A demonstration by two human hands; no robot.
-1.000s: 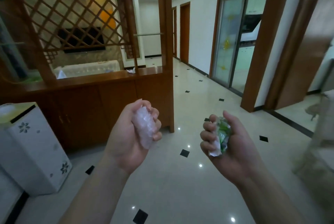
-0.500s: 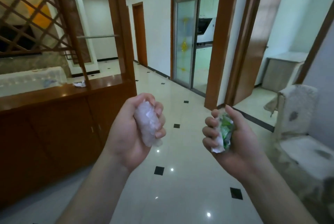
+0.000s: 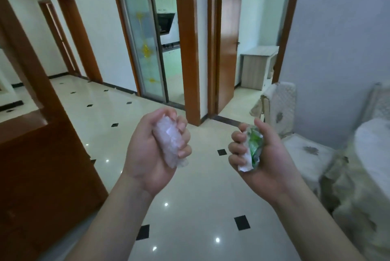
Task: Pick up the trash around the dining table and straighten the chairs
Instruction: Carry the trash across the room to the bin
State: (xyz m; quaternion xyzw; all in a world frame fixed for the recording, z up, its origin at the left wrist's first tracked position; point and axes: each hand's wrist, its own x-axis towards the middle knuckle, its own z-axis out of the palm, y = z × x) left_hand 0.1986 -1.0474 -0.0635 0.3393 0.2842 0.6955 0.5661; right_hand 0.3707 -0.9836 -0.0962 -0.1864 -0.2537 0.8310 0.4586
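Note:
My left hand [image 3: 147, 151] is held up in the middle of the view, closed around a crumpled wad of clear plastic wrap [image 3: 171, 144]. To its right, my right hand [image 3: 261, 161] grips a crumpled green and white wrapper [image 3: 252, 149]. Both palms face me above the tiled floor. At the right edge stand two chairs with pale quilted covers, one [image 3: 295, 134] facing left beside the wall, the other [image 3: 371, 144] closer to me and partly cut off.
A brown wooden cabinet [image 3: 42, 165] fills the lower left. Glossy cream floor tiles [image 3: 196, 208] with small black squares stretch ahead. A sliding glass door [image 3: 145, 45] opens onto a kitchen, and an open wooden door [image 3: 229, 35] leads to a room with a grey desk [image 3: 257, 66].
The view has swung to the right: the lattice cabinet slid off to the left and the covered chairs came in on the right. Both hands keep their hold on the trash.

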